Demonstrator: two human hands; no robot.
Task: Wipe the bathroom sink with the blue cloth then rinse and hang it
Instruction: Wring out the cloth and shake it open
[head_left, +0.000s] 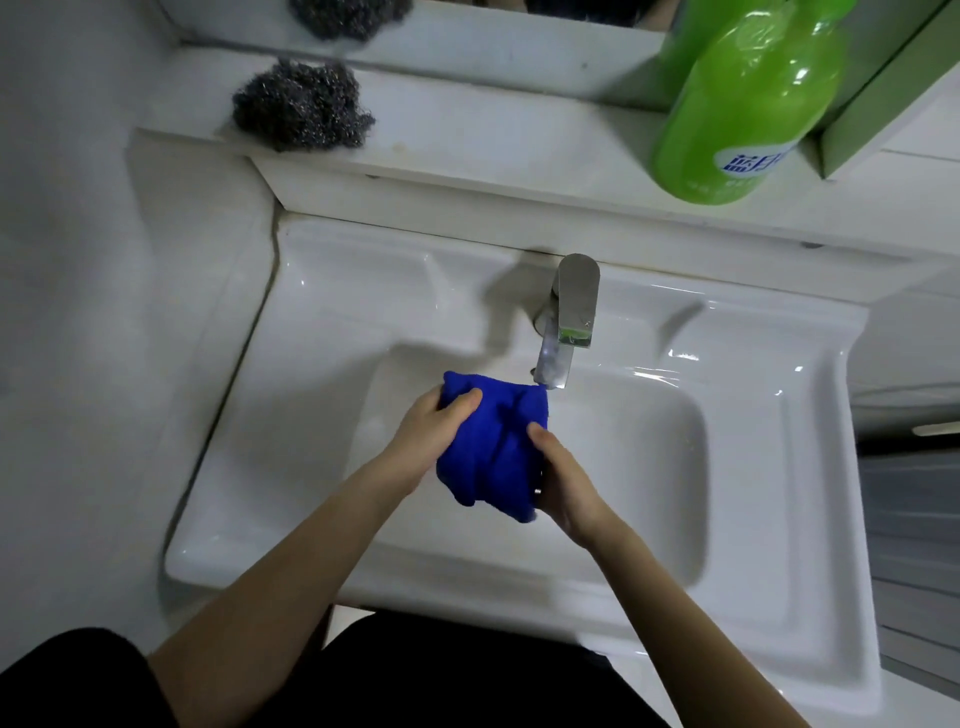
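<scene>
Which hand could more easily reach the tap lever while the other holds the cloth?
Probably the right hand: it grips the bunched blue cloth straight in front of the steel faucet lever; the left hand would cross over the cloth.

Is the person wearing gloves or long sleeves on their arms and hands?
No gloves: the left hand and right hand are bare. Both forearms are bare too, with no sleeves, watch or bracelet showing. Only black clothing shows at the bottom edge.
</scene>
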